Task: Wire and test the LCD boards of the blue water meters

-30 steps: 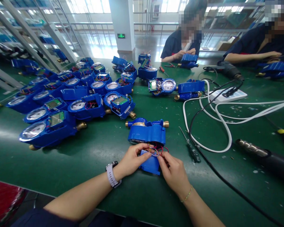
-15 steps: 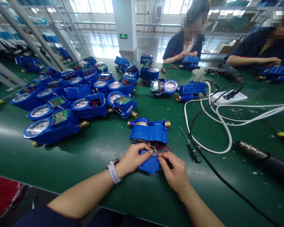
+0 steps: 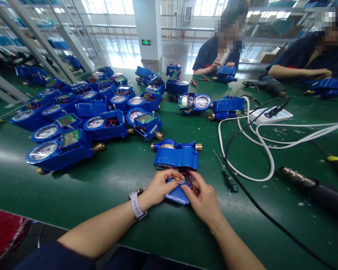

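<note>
A blue water meter [image 3: 176, 157] with brass pipe ends lies on its side in front of me. Thin coloured wires [image 3: 180, 177] run from its near side to a blue plastic cover [image 3: 177, 195] between my hands. My left hand [image 3: 161, 187], wearing a watch, is closed with thumb and forefinger pinching wires over the cover's left part. Around the red and dark wires at the right curl the fingers of my right hand [image 3: 201, 193], its thumb on the cover. Its fingertips are partly hidden among the wires.
Many blue water meters [image 3: 59, 146] crowd the table's left side. A screwdriver [image 3: 228, 176], a heat gun [image 3: 307, 182] with a metal nozzle, and a power strip [image 3: 270, 115] with white cables lie at the right. Two co-workers [image 3: 218, 52] sit across the green table [image 3: 107, 195].
My right hand has moved slightly up and left, its forefinger reaching toward the meter and gathering the red wires closer. My left hand keeps its pinch in about the same place.
</note>
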A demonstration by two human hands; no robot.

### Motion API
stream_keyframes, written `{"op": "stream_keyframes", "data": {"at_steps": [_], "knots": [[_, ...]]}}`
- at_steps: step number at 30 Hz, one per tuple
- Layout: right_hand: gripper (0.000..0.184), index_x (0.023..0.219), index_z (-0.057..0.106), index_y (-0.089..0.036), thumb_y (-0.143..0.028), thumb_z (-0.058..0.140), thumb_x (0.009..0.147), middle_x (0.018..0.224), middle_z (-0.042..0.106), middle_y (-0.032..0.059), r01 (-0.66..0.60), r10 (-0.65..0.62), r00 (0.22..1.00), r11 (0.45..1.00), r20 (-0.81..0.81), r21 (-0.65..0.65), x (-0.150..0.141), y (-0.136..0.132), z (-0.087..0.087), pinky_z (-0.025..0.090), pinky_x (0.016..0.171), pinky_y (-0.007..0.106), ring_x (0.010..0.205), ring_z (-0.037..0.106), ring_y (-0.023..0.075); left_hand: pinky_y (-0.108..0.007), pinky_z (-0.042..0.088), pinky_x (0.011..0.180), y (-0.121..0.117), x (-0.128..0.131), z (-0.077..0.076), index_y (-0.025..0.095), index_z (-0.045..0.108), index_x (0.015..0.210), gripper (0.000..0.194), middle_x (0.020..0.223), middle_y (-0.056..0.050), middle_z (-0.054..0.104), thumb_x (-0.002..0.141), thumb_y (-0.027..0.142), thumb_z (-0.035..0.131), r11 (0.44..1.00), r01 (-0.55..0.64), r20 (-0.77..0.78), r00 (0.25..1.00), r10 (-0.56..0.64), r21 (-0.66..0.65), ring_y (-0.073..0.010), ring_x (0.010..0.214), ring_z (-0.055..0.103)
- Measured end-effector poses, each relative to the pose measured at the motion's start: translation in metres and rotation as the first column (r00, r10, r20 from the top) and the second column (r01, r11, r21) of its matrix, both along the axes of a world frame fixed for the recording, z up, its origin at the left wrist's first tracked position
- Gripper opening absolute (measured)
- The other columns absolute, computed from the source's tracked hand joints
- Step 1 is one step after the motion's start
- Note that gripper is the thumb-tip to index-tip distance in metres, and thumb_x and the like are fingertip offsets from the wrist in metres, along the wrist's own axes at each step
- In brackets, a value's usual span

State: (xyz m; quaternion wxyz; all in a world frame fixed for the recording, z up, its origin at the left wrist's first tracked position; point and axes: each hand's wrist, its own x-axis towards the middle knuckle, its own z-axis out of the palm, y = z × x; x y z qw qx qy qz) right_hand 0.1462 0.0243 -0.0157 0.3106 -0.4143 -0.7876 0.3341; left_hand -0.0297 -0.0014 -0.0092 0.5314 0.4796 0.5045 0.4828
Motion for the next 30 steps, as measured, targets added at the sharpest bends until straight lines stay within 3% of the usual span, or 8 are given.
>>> {"op": "stream_keyframes", "data": {"at_steps": [4, 11, 16, 24, 27, 30], "knots": [[0.031, 0.120, 0.054, -0.017, -0.033, 0.051, 0.093, 0.057, 0.051, -0.0064, 0.011, -0.011, 1.000, 1.000, 0.014, -0.027, -0.001, 0.001, -0.002, 0.036, 0.047, 0.023, 0.048, 0.052, 0.0115, -0.028, 0.046, 0.083, 0.002, -0.001, 0.004, 0.014, 0.069, 0.077, 0.025, 0.087, -0.007, 0.072, 0.080, 0.039, 0.068, 1.000, -0.018, -0.040, 0.999, 0.019, 0.016, -0.0193, 0.084, 0.064], [0.034, 0.127, 0.049, -0.019, -0.027, 0.050, 0.093, 0.072, 0.062, -0.0017, 0.006, -0.006, 1.000, 1.000, 0.005, -0.012, 0.000, -0.001, 0.000, 0.044, 0.050, 0.022, 0.057, 0.060, 0.0131, -0.028, 0.047, 0.082, 0.002, 0.000, 0.007, 0.015, 0.071, 0.078, 0.038, 0.086, -0.006, 0.073, 0.074, 0.053, 0.073, 0.995, -0.074, 0.121, 0.989, 0.081, -0.061, -0.0188, 0.082, 0.064], [0.029, 0.121, 0.049, -0.020, -0.021, 0.049, 0.092, 0.093, 0.066, 0.0031, -0.011, 0.013, 0.999, 0.999, -0.039, 0.031, -0.001, -0.002, 0.004, 0.051, 0.060, 0.022, 0.071, 0.066, 0.0131, -0.025, 0.047, 0.082, 0.000, 0.005, 0.007, 0.015, 0.070, 0.076, 0.037, 0.084, -0.005, 0.072, 0.070, 0.050, 0.079, 0.992, -0.090, 0.223, 0.969, 0.108, -0.091, -0.0162, 0.081, 0.064], [0.020, 0.111, 0.054, -0.020, -0.016, 0.045, 0.094, 0.110, 0.065, 0.0078, -0.068, 0.092, 0.991, 0.973, -0.099, 0.221, -0.002, -0.005, 0.004, 0.051, 0.088, 0.030, 0.102, 0.063, 0.0177, -0.025, 0.048, 0.081, -0.010, 0.017, 0.009, 0.015, 0.069, 0.094, 0.036, 0.096, -0.006, 0.072, 0.071, 0.040, 0.080, 0.974, -0.125, 0.374, 0.908, 0.188, -0.188, -0.0164, 0.086, 0.064], [0.022, 0.111, 0.056, -0.020, -0.015, 0.048, 0.092, 0.112, 0.066, 0.0084, -0.097, 0.124, 0.989, 0.957, -0.083, 0.275, -0.004, -0.005, 0.006, 0.050, 0.091, 0.033, 0.105, 0.063, 0.0194, -0.026, 0.048, 0.082, -0.010, 0.016, 0.011, 0.015, 0.070, 0.097, 0.036, 0.099, -0.007, 0.072, 0.074, 0.040, 0.077, 0.974, -0.118, 0.350, 0.919, 0.181, -0.192, -0.0184, 0.089, 0.064], [0.019, 0.109, 0.058, -0.020, -0.020, 0.056, 0.090, 0.111, 0.067, 0.0087, -0.101, 0.129, 0.989, 0.949, -0.076, 0.299, -0.007, -0.006, 0.008, 0.050, 0.091, 0.034, 0.105, 0.063, 0.0208, -0.027, 0.047, 0.084, -0.008, 0.012, 0.010, 0.014, 0.072, 0.087, 0.029, 0.096, -0.007, 0.072, 0.074, 0.039, 0.076, 0.971, -0.150, 0.284, 0.938, 0.199, -0.184, -0.0193, 0.089, 0.064]]}}
